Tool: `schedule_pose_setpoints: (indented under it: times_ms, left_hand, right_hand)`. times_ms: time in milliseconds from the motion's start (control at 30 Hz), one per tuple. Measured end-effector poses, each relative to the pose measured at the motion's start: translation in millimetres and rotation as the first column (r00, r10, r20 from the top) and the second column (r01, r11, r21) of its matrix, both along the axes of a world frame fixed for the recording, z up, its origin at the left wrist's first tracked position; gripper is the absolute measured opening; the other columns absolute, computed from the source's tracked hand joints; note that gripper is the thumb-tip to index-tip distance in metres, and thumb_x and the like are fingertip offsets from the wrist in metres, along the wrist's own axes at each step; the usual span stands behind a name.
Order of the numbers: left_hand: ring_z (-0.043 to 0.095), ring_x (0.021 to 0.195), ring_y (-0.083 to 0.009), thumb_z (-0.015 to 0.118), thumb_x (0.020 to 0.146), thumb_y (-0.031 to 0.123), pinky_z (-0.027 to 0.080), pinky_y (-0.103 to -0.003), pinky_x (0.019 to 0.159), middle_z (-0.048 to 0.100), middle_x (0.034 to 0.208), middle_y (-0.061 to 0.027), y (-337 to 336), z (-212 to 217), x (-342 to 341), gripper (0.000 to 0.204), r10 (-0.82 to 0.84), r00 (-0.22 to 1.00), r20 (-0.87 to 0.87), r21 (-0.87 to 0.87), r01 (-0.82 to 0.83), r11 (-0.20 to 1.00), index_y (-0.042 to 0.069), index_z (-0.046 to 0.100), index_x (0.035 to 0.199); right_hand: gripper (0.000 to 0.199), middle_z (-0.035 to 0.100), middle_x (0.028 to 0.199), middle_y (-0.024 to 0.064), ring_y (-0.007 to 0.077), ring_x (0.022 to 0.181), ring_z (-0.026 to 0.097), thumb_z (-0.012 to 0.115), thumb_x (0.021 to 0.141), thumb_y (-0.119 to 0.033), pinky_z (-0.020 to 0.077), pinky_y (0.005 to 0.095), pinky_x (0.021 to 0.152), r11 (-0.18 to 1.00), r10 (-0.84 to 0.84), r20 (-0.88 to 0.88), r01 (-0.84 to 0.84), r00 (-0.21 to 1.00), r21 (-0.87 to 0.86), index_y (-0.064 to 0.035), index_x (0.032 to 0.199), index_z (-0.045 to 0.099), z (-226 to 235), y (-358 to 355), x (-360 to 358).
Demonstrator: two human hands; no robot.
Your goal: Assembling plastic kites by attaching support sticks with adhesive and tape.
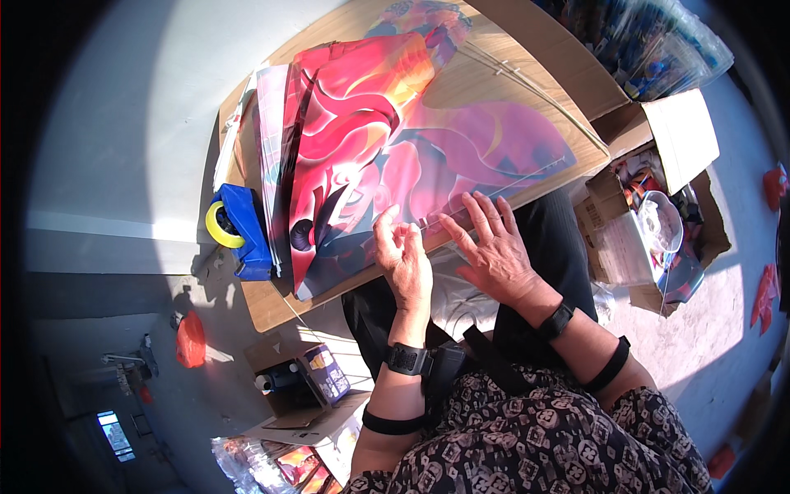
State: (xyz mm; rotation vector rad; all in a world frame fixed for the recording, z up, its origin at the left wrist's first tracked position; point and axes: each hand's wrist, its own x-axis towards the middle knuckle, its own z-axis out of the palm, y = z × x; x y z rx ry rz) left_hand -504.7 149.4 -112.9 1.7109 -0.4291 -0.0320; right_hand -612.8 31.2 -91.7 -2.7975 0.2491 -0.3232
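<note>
A large red, pink and purple printed fabric sheet (461, 152) lies spread on a wooden board (510, 74) across my lap. A stack of similar folded red sheets (337, 140) rests on its left part. My left hand (403, 255) pinches the near edge of the spread sheet with thumb and fingertips. My right hand (492, 247) lies flat with fingers apart on the same edge, beside a thin pale stick (494, 193) that runs along it.
A blue tape dispenser with a yellow roll (237, 226) sits at the board's left edge. An open cardboard box (650, 222) of parts stands to the right. Bagged goods (650, 41) lie at the top right. A small box (300, 379) and red scraps (191, 339) are on the floor.
</note>
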Motion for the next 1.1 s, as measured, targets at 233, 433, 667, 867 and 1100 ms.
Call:
schedule_pose_setpoints:
  times_ms: [233, 433, 667, 867, 1100]
  left_hand:
    - [0.035, 0.043, -0.0045, 0.054, 0.091, 0.012, 0.028, -0.019, 0.037, 0.039, 0.058, 0.0041, 17.2, 32.0, 0.8, 0.011, -0.191, 0.664, -0.723, -0.348, -0.111, 0.931, 0.004, 0.058, 0.098]
    - [0.032, 0.042, -0.0048, 0.054, 0.091, 0.016, 0.028, -0.020, 0.036, 0.036, 0.056, 0.0056, 16.6, 30.6, 0.0, 0.015, -0.196, 0.634, -0.748, -0.325, -0.093, 0.941, 0.003, 0.061, 0.094]
    - [0.032, 0.042, -0.0037, 0.055, 0.092, 0.020, 0.026, -0.019, 0.036, 0.035, 0.056, 0.0061, 15.9, 25.9, -1.3, 0.018, -0.132, 0.679, -0.723, -0.213, -0.037, 0.976, 0.002, 0.059, 0.094]
    - [0.032, 0.042, -0.0024, 0.056, 0.092, 0.022, 0.025, -0.018, 0.035, 0.037, 0.057, 0.0060, 13.3, 26.7, -1.2, 0.018, -0.110, 0.702, -0.704, -0.175, -0.021, 0.984, 0.004, 0.057, 0.092]
    - [0.032, 0.041, -0.0005, 0.057, 0.093, 0.023, 0.024, -0.017, 0.034, 0.038, 0.056, 0.0071, 11.3, 17.1, -1.4, 0.016, -0.086, 0.763, -0.640, -0.117, 0.014, 0.993, 0.008, 0.056, 0.089]
  right_hand:
    - [0.071, 0.039, 0.133, 0.0192, 0.0344, 0.125, 0.036, 0.064, 0.072, -0.018, 0.0258, 0.0521, 0.105, 0.988, -0.071, -0.004, 0.070, 0.997, -0.135, -0.0187, 0.139, 0.040, -2.5, 4.0, 8.8]
    - [0.066, 0.039, 0.134, 0.0213, 0.0361, 0.125, 0.036, 0.058, 0.076, -0.014, 0.0244, 0.0538, 0.105, 0.992, -0.040, 0.081, 0.049, 0.996, -0.114, -0.0187, 0.139, 0.040, -8.1, 3.9, 7.3]
    - [0.068, 0.036, 0.137, 0.0244, 0.0394, 0.127, 0.035, 0.059, 0.075, -0.013, 0.0231, 0.0554, 0.105, 0.999, -0.027, 0.072, 0.030, 0.997, -0.031, -0.0248, 0.139, 0.039, -4.6, 5.3, 4.4]
    - [0.071, 0.031, 0.140, 0.0275, 0.0427, 0.130, 0.030, 0.061, 0.075, -0.014, 0.0198, 0.0590, 0.106, 1.000, 0.004, 0.011, -0.003, 1.000, -0.030, -0.0332, 0.139, 0.039, -0.9, 7.1, 3.7]
    - [0.068, 0.028, 0.142, 0.0286, 0.0445, 0.132, 0.027, 0.062, 0.075, -0.016, 0.0192, 0.0610, 0.106, 0.997, -0.014, -0.002, 0.013, 1.000, -0.081, -0.0343, 0.138, 0.041, -5.9, 11.7, 5.5]
